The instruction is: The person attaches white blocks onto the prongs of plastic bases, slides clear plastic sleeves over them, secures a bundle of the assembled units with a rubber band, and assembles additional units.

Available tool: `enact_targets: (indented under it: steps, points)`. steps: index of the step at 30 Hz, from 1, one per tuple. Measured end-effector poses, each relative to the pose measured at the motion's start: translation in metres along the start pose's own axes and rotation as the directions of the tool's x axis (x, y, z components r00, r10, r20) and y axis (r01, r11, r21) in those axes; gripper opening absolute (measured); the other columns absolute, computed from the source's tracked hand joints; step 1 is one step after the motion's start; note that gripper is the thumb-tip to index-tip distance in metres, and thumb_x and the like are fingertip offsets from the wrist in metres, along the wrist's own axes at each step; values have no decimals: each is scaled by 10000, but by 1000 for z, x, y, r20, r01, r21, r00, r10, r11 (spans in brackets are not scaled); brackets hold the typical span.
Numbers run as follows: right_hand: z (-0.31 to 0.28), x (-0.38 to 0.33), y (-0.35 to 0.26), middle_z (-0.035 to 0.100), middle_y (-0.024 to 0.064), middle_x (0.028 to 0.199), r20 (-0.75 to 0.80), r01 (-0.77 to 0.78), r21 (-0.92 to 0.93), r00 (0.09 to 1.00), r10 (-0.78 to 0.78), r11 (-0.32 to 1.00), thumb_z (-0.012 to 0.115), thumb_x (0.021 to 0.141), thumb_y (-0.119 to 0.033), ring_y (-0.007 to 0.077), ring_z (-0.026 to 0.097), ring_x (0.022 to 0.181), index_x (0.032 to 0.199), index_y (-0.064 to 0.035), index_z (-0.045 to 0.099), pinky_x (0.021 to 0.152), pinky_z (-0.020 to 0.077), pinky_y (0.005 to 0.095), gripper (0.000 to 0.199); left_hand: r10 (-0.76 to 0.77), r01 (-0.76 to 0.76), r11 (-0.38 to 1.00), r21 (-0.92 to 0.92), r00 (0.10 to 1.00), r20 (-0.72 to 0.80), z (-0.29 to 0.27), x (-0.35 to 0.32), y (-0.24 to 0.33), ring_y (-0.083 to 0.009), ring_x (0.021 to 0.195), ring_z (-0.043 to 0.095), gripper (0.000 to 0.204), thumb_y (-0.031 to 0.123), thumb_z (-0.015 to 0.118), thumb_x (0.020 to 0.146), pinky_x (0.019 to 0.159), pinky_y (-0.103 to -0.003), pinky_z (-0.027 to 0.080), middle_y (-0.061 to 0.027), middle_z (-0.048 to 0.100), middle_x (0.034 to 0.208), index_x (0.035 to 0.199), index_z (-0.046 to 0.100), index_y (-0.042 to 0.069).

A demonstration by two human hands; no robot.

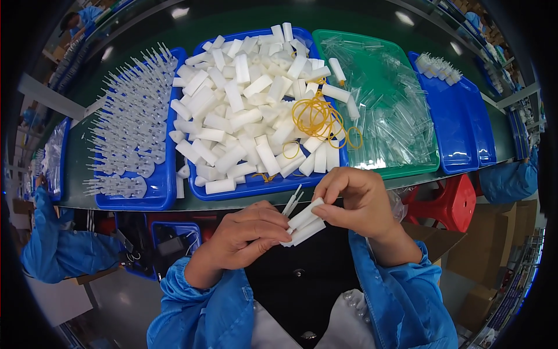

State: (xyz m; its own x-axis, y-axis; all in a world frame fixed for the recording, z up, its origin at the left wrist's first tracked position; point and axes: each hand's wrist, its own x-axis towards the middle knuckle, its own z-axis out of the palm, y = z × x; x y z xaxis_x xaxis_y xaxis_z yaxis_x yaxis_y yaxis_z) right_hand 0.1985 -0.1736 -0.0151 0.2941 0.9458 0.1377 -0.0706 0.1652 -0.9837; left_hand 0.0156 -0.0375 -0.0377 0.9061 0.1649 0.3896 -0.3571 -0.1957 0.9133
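Note:
In front of my chest, just off the table's near edge, white foam blocks (306,216) lie side by side between my hands. My left hand (247,232) is closed round their left end, where thin white rods (293,199) stick up by the fingers. With thumb and fingers, my right hand (354,200) pinches the right end of the upper block. How the rods and blocks join is hidden by the left fingers. Beyond my hands, a heap of similar white foam blocks (235,119) fills a blue tray (258,191), with yellow rubber bands (317,119) lying on its right side.
Left, a blue tray (160,199) bears rows of white thin-stemmed parts (131,122). A green tray (427,166) holds clear plastic sleeves (395,128). Further right, blue trays (456,131) carry a white cluster (439,68). A red stool (447,203) and co-workers' blue sleeves (67,250) flank the table.

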Motion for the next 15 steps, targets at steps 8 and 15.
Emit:
enact_targets:
  steps: [8, 15]
  points:
    - [5, 0, -3, 628, 45, 789, -86, -91, -62, 993, 86, 994, 658, 797, -1, 44, 572, 683, 855, 27, 615, 583, 452, 174, 77, 60, -56, 960, 273, 998, -5, 5, 2, 7, -267, 831, 588, 286, -98, 584, 672, 732, -368, 456, -123, 616, 967, 923, 650, 24]
    - [1, -1, 0, 637, 58, 806, -68, -181, 201, 978, 198, 963, 655, 794, 17, 88, 619, 756, 893, 40, 629, 628, 494, 189, 105, 30, -19, 969, 245, 999, -42, 3, 2, 2, -262, 834, 587, 290, -112, 586, 672, 722, -346, 460, -116, 606, 952, 917, 650, 29]
